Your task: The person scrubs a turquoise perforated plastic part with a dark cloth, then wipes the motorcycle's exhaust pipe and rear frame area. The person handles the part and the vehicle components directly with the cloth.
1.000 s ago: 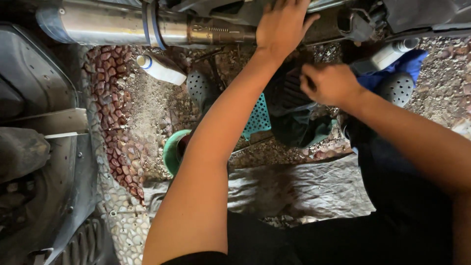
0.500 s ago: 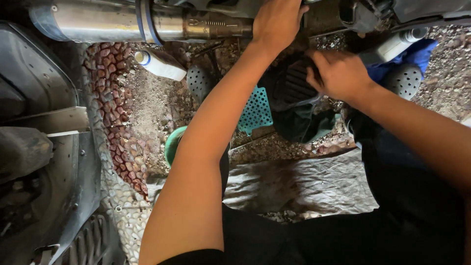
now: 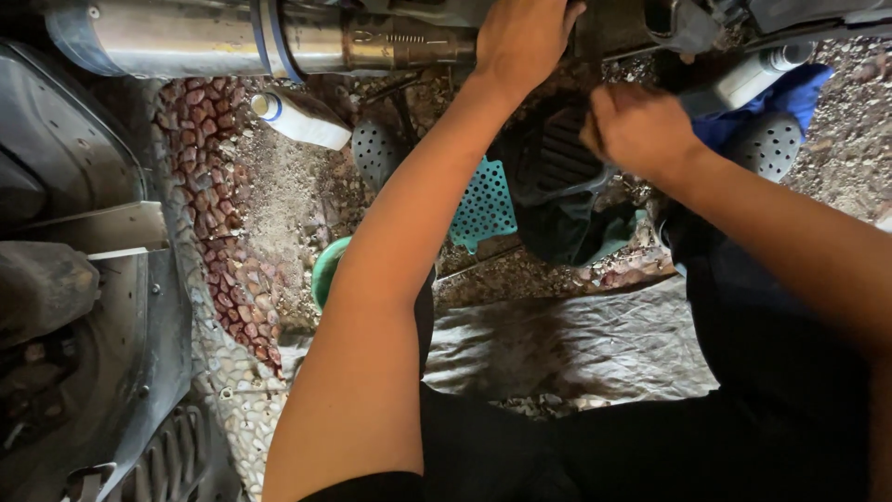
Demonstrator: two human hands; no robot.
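The fingers of the left hand (image 3: pixel 522 37) lie flat and close together at the top centre of the frame, pressed on the dark machine part just right of the long silver metal exhaust pipe (image 3: pixel 232 37). The right hand (image 3: pixel 639 128), upper right, is curled into a fist; what it pinches is hidden, though it sits against the black ribbed rubber piece (image 3: pixel 557 163).

Since a second ago both hands have kept their grips while the view has drifted down and right, so the pipe now runs along the very top edge. I judge the work steady, not shifting.

Counted outward: two hands, one pipe, one black ribbed piece, two white plastic bottles (image 3: pixel 299 118) (image 3: pixel 748 79), one teal perforated plastic crate (image 3: pixel 483 204), one green round bowl (image 3: pixel 327 271), one blue cloth (image 3: pixel 790 98), one grey crumpled tarpaulin (image 3: pixel 576 339) on the pebbled ground (image 3: pixel 269 200).
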